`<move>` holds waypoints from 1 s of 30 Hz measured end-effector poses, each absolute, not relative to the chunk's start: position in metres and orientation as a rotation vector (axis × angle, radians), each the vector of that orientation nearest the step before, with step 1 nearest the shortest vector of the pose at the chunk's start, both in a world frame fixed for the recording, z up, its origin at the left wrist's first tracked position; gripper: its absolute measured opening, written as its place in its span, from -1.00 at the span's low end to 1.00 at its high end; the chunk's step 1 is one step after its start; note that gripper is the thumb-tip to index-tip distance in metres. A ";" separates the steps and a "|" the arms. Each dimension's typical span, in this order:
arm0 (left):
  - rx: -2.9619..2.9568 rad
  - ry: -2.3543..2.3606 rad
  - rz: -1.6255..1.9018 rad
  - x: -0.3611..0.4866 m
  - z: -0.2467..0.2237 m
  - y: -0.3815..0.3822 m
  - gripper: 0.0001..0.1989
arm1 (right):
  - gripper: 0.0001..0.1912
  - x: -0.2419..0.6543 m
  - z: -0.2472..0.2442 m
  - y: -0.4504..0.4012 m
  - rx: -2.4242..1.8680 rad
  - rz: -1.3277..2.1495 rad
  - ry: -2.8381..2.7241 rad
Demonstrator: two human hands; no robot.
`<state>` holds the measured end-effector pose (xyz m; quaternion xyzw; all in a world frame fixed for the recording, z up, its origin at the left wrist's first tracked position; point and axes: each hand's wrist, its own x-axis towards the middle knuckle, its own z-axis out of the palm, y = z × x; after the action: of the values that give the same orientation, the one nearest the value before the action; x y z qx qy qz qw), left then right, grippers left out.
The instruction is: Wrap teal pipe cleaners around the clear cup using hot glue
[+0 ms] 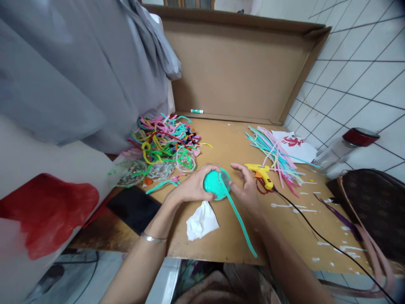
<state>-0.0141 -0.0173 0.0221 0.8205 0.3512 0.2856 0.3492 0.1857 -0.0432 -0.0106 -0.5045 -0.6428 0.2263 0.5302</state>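
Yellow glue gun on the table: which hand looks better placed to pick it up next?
Probably the right hand: its fingers are spread close beside the yellow glue gun. The left hand is farther away and holds the round turquoise piece.

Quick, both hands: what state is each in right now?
Left hand: closed on the round turquoise piece, holding it.
Right hand: open, thumb at that piece's right edge; can't tell whether it's touching.
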 end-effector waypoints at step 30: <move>1.878 1.141 0.874 -0.015 0.006 -0.004 -0.36 | -0.48 0.259 -0.015 -0.013 -2.403 -0.264 -1.500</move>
<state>-0.0147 -0.0039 0.0059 0.7350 0.4467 0.3420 0.3785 0.2589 -0.0133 -0.0154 -0.8353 -0.5215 -0.0916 0.1477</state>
